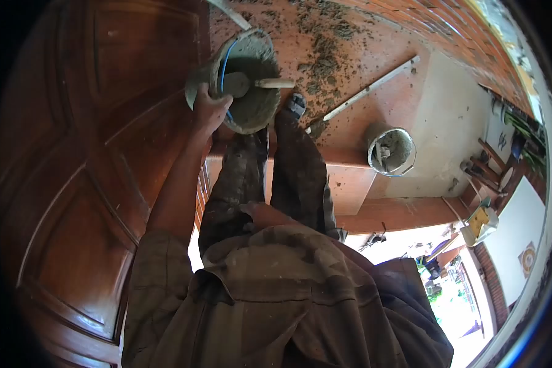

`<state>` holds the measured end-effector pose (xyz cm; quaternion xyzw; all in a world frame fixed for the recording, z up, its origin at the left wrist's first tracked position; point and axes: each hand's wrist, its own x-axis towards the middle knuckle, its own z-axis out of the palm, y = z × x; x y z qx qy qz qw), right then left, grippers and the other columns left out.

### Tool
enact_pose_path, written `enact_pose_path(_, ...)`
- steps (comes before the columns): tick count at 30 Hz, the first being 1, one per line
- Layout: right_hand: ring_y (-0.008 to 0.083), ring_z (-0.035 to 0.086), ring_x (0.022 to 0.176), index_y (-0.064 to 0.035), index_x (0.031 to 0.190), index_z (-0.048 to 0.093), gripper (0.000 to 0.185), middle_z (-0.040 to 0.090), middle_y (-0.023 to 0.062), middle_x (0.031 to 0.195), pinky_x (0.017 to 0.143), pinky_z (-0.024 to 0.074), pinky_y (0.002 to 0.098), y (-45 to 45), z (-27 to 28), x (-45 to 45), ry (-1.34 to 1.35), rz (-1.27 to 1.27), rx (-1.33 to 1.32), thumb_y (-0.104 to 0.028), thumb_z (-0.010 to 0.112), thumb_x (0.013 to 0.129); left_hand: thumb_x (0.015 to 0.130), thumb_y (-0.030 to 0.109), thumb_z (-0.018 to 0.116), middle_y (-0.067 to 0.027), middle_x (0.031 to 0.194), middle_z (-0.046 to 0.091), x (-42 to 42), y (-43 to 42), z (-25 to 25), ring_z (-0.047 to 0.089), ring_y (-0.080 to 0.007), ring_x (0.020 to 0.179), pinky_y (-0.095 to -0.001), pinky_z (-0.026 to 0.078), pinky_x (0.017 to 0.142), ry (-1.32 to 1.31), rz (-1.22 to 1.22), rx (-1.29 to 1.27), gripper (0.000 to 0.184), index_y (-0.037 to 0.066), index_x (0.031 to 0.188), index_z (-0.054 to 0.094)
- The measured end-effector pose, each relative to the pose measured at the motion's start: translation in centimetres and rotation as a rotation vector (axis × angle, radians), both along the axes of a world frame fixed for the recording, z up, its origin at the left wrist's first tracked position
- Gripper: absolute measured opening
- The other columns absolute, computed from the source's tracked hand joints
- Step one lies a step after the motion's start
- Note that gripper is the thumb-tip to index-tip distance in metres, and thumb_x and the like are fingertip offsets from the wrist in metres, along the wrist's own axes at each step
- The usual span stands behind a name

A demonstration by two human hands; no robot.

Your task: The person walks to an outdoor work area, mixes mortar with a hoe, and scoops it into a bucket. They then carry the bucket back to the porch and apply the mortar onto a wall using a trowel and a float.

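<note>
The left hand (210,113) is gripping the left rim of a grey-smeared bucket (260,111), its fingers curling outside and its thumb hooking over the edge beside a blue handle (223,70); whether it is also catching that handle, I cannot tell. The bucket is standing far and left of centre, just beyond the person's feet. A tool with a wooden handle (275,83) is resting in it, pointing right across the rim. The right hand (259,213) is lying near, against the dark trousers (300,172), partly hidden; how far it is opening, or whether it is holding anything, I cannot tell. Crumbs of mortar (325,58) are littering the far floor, a long pale strip (371,89) is lying farther right, and a smaller bucket (405,144) is standing beyond it on the right
</note>
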<state>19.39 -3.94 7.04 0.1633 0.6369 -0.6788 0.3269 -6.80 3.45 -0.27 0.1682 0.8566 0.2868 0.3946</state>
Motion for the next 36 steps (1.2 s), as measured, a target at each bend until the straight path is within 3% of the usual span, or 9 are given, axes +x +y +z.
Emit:
enact_pose_path(10,0.0272,0.061,0.1,-0.0016,0.129,0.048,0.054,0.062,0.0161,0.113,0.087,0.0492,0.0364,5.4,-0.9,6.8,0.107,0.272,-0.5,-0.028,0.065,0.085,0.079,0.018,0.065,-0.0098,0.088,0.058,-1.7,2.3,-0.2,0.055,-0.0145,0.076,-0.0336,0.047,0.068,-0.105,0.118,0.057,0.034,-0.004,0.101,0.051)
enact_pose_path(14,0.0229,0.065,0.089,-0.0003,0.117,0.057,0.048,0.064,0.0171,0.101,0.077,0.0529,0.038,15.0,-1.4,5.6,-0.353,-0.107,-0.467,-0.033,0.067,0.084,0.08,0.017,0.065,-0.0094,0.09,0.058,-2.3,1.8,-4.5,0.056,-0.0147,0.08,-0.0325,0.047,0.069,-0.147,0.08,-0.069,0.032,-0.001,0.103,0.052)
enact_pose_path(15,0.0181,0.065,0.081,-0.0004,0.117,0.056,0.034,0.065,0.0113,0.086,0.066,0.0542,0.0313,14.0,-7.2,10.4,-0.227,-0.653,-0.698,-0.021,0.06,0.09,0.08,0.017,0.065,-0.0092,0.091,0.059,-2.4,2.1,-5.3,0.056,-0.0148,0.081,-0.0327,0.047,0.069,-0.1,0.044,-0.093,0.032,-0.001,0.103,0.052)
enact_pose_path(18,0.0172,0.063,0.064,-0.0011,0.104,0.057,0.019,0.062,0.0089,0.081,0.054,0.0533,0.0299,18.8,-16.6,14.4,-0.453,-1.164,0.03,-0.014,0.054,0.091,0.08,0.018,0.063,-0.0062,0.086,0.056,-2.2,1.7,-8.6,0.055,-0.0151,0.077,-0.0321,0.047,0.067,-0.092,0.006,-0.084,0.029,0.001,0.101,0.052)
enact_pose_path(20,0.0179,0.06,0.059,-0.0031,0.096,0.055,0.012,0.058,0.0076,0.076,0.052,0.0531,0.0314,19.9,-25.6,19.8,-0.553,-1.418,0.061,-0.012,0.058,0.088,0.08,0.018,0.061,-0.0057,0.086,0.055,-2.2,1.7,-11.2,0.055,-0.0153,0.076,-0.032,0.046,0.067,-0.076,-0.047,-0.107,0.028,0.002,0.1,0.051)
enact_pose_path(28,0.0209,0.066,0.071,-0.0017,0.108,0.06,0.03,0.064,0.0121,0.092,0.057,0.0556,0.0356,19.4,-46.5,22.6,-0.862,-1.327,0.247,-0.019,0.065,0.085,0.075,0.017,0.057,-0.0062,0.088,0.055,-3.2,-0.5,-20.3,0.05,-0.0137,0.082,-0.0298,0.044,0.071,-0.148,-0.073,-0.053,0.032,0.001,0.102,0.054)
enact_pose_path(31,0.0277,0.065,0.088,-0.0018,0.115,0.059,0.044,0.063,0.0173,0.109,0.071,0.0551,0.0386,19.5,-53.5,23.3,-0.951,-1.297,0.564,-0.027,0.069,0.081,0.076,0.016,0.056,-0.0046,0.088,0.053,-3.4,-0.9,-23.4,0.047,-0.0119,0.081,-0.0278,0.043,0.072,-0.18,-0.136,-0.053,0.03,0.001,0.102,0.053)
enact_pose_path(32,0.0322,0.06,0.105,-0.0022,0.128,0.05,0.065,0.058,0.0204,0.121,0.086,0.0496,0.0396,19.8,-56.3,24.2,-0.987,-1.204,0.665,-0.035,0.072,0.076,0.076,0.015,0.056,-0.0043,0.089,0.053,-3.4,-0.7,-24.0,0.047,-0.0115,0.081,-0.0275,0.043,0.073,-0.189,-0.144,-0.023,0.03,0.001,0.102,0.053)
enact_pose_path(36,0.0375,0.062,0.097,-0.0018,0.132,0.042,0.076,0.059,0.0195,0.116,0.084,0.0502,0.0426,21.3,-60.8,23.8,-1.148,-1.235,0.964,-0.035,0.078,0.073,0.077,0.011,0.054,-0.0033,0.091,0.054,-3.7,0.2,-25.7,0.047,-0.0101,0.082,-0.0261,0.043,0.075,-0.227,-0.135,0.074,0.028,0.0,0.104,0.053)
